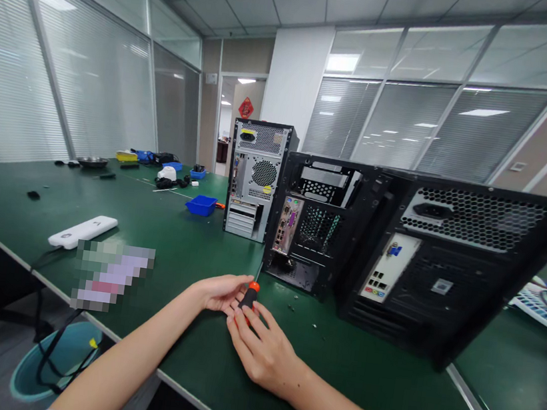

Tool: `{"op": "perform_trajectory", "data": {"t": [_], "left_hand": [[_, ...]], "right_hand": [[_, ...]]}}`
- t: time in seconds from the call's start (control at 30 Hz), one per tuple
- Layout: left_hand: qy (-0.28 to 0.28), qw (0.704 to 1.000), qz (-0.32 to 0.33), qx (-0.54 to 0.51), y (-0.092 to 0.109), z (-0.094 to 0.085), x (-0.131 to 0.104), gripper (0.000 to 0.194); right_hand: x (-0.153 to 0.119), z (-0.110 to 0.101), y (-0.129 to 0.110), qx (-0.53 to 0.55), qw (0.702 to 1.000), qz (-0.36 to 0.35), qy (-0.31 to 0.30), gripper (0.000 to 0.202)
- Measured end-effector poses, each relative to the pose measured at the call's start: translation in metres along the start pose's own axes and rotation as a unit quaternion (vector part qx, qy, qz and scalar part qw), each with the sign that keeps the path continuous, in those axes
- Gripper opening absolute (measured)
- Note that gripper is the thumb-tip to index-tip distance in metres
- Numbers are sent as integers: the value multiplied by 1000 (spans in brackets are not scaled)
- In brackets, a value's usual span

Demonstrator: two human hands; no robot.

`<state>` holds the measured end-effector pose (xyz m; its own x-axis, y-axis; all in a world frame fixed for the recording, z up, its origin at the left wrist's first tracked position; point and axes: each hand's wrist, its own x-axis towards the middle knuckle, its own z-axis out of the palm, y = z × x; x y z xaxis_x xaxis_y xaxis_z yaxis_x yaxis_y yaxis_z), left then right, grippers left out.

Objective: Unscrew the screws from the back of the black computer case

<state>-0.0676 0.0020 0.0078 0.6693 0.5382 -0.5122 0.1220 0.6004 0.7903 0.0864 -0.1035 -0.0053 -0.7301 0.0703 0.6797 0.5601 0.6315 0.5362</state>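
A screwdriver [248, 296] with a black and orange handle points away from me, its thin shaft reaching toward the lower edge of a black computer case [334, 240]. Fingers of my right hand [264, 350] are closed round the handle. My left hand [222, 291] is closed about it from the other side, thumb by the orange collar; some of its fingers are hidden. The shaft's tip is hard to make out against the case. This case stands upright with its back to me, ports showing and its upper bay open. Several small screws [293, 307] lie on the green table right of my hands.
A second black case [468, 257] stands at right, a silver-backed case [251, 182] behind. Left are a white power strip [82, 232], a blurred-out patch, and a blue tray [201, 205]. A teal bucket [24, 374] sits below the table edge [133, 349].
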Motion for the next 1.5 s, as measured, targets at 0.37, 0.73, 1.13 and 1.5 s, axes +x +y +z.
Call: {"op": "perform_trajectory", "data": {"t": [0.37, 0.73, 1.13, 1.5], "left_hand": [[-13, 999, -6, 45, 5, 9, -8, 30], [-37, 999, 14, 25, 0, 5, -5, 22], [-48, 998, 28, 17, 0, 7, -7, 22], [-34, 998, 40, 23, 0, 8, -7, 31]], "right_hand": [[0, 0, 0, -10, 1000, 7, 4, 30], [0, 2, 0, -40, 998, 30, 32, 20], [-7, 6, 3, -26, 998, 48, 23, 11], [-5, 3, 3, 2, 1000, 29, -5, 27]]}}
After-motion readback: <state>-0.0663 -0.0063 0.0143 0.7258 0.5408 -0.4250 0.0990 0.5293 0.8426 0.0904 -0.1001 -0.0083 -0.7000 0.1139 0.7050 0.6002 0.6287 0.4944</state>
